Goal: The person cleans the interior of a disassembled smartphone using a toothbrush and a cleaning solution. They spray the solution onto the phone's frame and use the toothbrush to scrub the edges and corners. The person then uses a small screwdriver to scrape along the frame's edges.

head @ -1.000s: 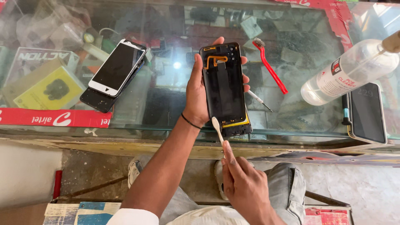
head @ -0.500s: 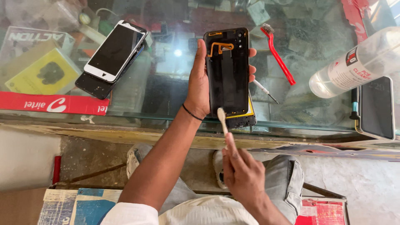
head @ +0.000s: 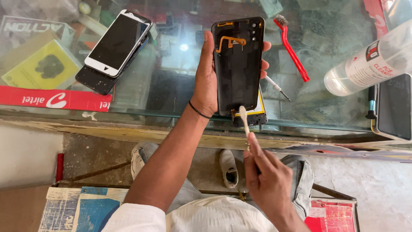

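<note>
My left hand (head: 206, 79) grips a black phone back housing (head: 238, 64) upright over the glass counter, its inner side facing me, with an orange flex strip near the top. My right hand (head: 268, 180) pinches a thin pale stick tool (head: 243, 120) whose rounded tip touches the housing's lower edge. Another opened phone with a yellow-edged inside (head: 257, 112) lies on the glass just beneath the housing, mostly hidden by it.
On the glass counter (head: 171, 90) lie a white-framed phone (head: 116, 43) stacked on a dark one, a red-handled brush (head: 292, 49), a small screwdriver (head: 274, 86), a clear bottle on its side (head: 369, 64) and a dark phone (head: 392, 107) at the right edge.
The view has shifted slightly; the housing sits a little higher in my left hand's grip. My right hand has kept the stick's tip at the housing's lower edge.
</note>
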